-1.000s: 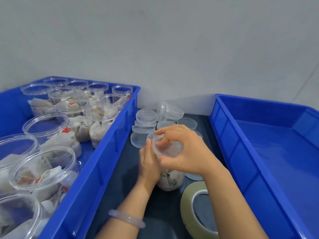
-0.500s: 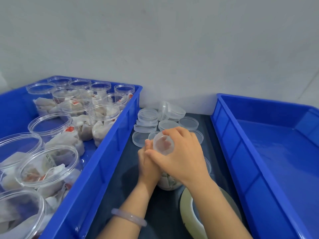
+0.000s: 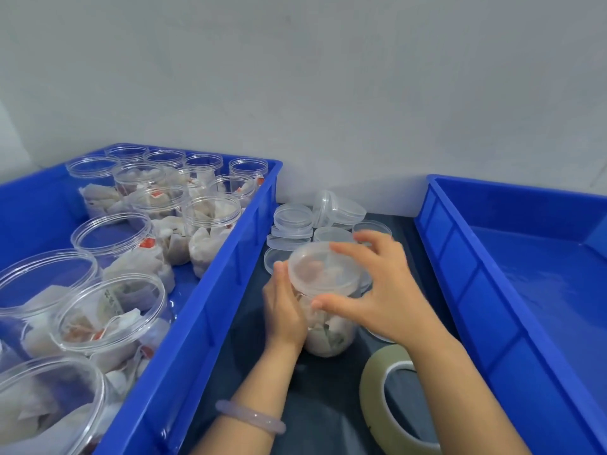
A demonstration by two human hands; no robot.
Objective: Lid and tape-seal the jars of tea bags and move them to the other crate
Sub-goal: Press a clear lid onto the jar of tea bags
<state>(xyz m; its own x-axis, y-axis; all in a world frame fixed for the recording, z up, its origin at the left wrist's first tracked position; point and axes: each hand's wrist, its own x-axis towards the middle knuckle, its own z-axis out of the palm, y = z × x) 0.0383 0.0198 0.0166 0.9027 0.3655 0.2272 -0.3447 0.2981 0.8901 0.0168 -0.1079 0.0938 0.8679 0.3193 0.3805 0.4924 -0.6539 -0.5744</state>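
The lid (image 3: 323,269), tilted on edge half a second ago, now lies flat over the mouth of the jar (image 3: 328,333). The right hand (image 3: 391,300) curls thumb and fingertips round the lid's rim; the left hand (image 3: 284,310) grips the jar's side. Spare lids (image 3: 292,221) lie just behind the jar, and the tape roll (image 3: 374,408) sits near its front right. Likely risk: uneven pressure seats the lid crooked, or the smooth jar slips.

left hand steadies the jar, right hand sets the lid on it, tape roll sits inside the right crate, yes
No. The head view shows the tape roll on the dark surface beside the right crate, not inside it. The rest holds.
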